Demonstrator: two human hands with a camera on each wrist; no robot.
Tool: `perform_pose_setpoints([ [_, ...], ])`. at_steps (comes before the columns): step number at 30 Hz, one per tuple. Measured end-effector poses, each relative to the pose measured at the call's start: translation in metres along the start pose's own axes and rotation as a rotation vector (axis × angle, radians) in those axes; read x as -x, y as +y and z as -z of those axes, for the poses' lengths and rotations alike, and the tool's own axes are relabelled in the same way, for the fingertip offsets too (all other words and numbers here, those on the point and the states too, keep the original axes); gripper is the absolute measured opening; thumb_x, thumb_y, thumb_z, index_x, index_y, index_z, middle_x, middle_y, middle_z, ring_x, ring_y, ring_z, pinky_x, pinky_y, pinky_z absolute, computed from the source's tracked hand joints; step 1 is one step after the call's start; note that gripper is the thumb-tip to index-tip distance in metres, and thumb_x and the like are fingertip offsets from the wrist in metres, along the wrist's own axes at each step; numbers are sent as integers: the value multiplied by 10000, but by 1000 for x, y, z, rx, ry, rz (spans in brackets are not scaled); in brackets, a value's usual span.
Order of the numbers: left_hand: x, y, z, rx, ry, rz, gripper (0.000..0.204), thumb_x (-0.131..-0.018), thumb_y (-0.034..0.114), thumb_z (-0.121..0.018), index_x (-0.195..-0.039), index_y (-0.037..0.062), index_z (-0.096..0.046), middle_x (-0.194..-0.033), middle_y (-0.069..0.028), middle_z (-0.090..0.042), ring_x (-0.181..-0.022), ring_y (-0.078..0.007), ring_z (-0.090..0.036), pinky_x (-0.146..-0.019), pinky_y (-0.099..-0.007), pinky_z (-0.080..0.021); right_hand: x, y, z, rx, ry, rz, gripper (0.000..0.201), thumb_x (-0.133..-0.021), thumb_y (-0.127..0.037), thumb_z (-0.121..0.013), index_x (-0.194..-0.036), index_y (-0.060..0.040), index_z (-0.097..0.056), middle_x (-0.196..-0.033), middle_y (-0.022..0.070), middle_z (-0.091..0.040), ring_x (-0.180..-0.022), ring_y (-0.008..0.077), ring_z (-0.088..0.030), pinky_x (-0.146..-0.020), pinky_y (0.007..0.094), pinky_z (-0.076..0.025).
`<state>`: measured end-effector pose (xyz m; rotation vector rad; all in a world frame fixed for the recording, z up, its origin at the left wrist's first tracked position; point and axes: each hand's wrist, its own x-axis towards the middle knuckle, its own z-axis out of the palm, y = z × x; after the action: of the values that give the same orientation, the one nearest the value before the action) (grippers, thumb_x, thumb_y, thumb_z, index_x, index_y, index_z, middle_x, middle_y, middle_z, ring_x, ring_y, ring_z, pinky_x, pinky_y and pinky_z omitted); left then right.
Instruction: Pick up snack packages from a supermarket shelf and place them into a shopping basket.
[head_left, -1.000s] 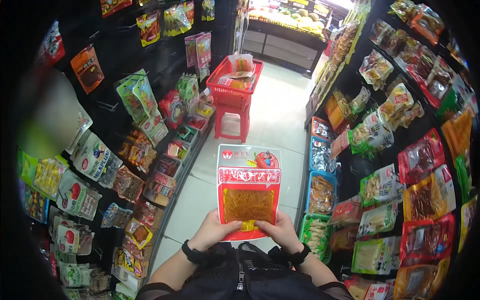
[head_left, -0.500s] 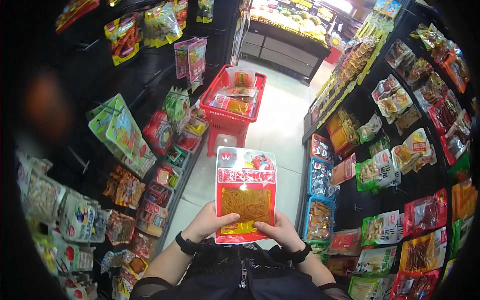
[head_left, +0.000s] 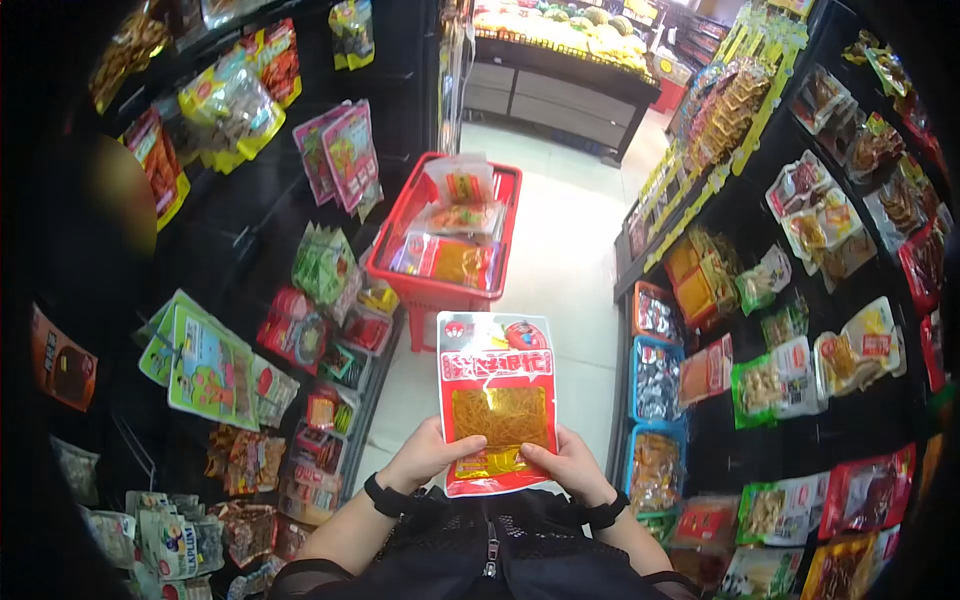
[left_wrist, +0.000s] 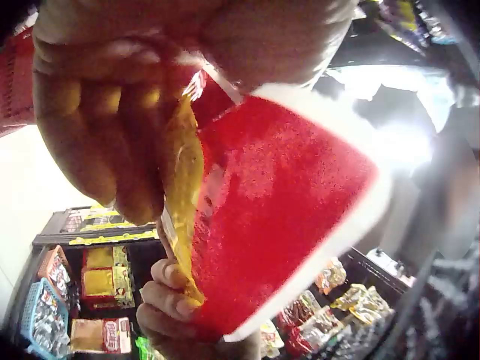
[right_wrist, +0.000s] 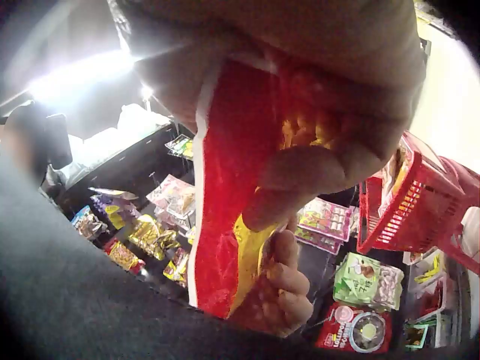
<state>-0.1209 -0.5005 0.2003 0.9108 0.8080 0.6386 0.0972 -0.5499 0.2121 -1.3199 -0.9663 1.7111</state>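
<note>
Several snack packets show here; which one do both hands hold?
The red-and-white, golden-windowed packet, gripped by the left hand and right hand; other packets hang on the racks or lie in trays and the red basket.

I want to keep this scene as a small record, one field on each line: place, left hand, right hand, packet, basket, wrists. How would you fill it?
place: shop aisle between left rack and right rack, both hung with goods
left hand: grips the packet's lower left edge, thumb on front
right hand: grips its lower right edge, thumb on front
packet: red and white, clear window, printed front facing the wearer
basket: red, beyond the packet, holding several packs
wrists: a dark band on each
</note>
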Motion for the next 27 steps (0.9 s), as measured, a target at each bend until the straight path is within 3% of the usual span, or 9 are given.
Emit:
perform_pose_setpoints([
  [3,-42,13,-1,55,22,7,339,-841,110,-611,-1137,-23,-514,-1076,-85,-593,-945,-139,-576,-837,-289,-466,-34,-27,30,-104,-28,80,365,-861,-93,-583,-1183,10,-445,-1044,63,-588,-925,112,-570,-833,274,-471],
  [4,-59,9,3,89,40,-10,323,-849,110,-600,-1133,-21,-518,-1076,-85,-591,-945,-139,-575,-838,-288,-465,-48,-31,43,-143,-63,102,478,-863,-86,-573,-1277,4,-352,-1048,83,-587,-939,132,-579,-841,278,-471],
  [9,-117,20,4,323,151,-33,290,-872,115,-564,-1123,-21,-518,-1039,-84,-595,-930,-156,-579,-852,-309,-460,-104,-50,87,-161,-137,49,655,-868,-63,-555,-1391,-60,-160,-1038,125,-591,-911,144,-586,-795,274,-486],
  [12,-147,16,13,439,158,-69,298,-885,95,-530,-1154,-26,-486,-1086,-115,-574,-974,-193,-573,-882,-336,-457,-131,-66,89,-273,-14,46,704,-870,-54,-548,-1415,-155,-113,-1061,130,-576,-911,146,-579,-778,276,-485],
  [16,-186,23,32,560,273,-90,278,-901,105,-506,-1156,-4,-483,-1093,-83,-572,-977,-174,-565,-874,-344,-454,-176,-76,93,-209,-135,7,647,-886,-72,-526,-1414,-154,-162,-1185,131,-513,-1028,166,-542,-843,297,-462],
  [20,-236,29,71,628,296,-27,301,-916,150,-487,-1181,13,-455,-1110,-89,-565,-994,-187,-568,-869,-356,-461,-236,-88,87,-12,-242,-90,527,-893,-110,-525,-1376,-159,-321,-1158,66,-525,-954,119,-543,-829,270,-455],
  [23,-271,36,105,665,295,62,304,-924,157,-467,-1196,23,-445,-1137,-105,-553,-1024,-208,-560,-887,-380,-459,-287,-85,78,31,-279,-115,535,-890,-129,-539,-1378,-166,-323,-1117,49,-551,-919,94,-537,-817,252,-453],
  [24,-283,37,117,702,292,100,311,-928,150,-454,-1213,29,-435,-1160,-119,-543,-1049,-224,-551,-909,-401,-454,-304,-89,75,61,-281,-160,502,-901,-114,-511,-1367,-97,-324,-1178,53,-508,-1009,93,-515,-854,256,-444],
  [27,-316,36,150,726,322,167,316,-939,220,-433,-1205,51,-449,-1154,-117,-548,-1040,-237,-556,-889,-409,-459,-355,-95,64,120,-231,-203,477,-902,-117,-510,-1344,-44,-348,-1115,56,-540,-948,94,-533,-814,244,-455],
])
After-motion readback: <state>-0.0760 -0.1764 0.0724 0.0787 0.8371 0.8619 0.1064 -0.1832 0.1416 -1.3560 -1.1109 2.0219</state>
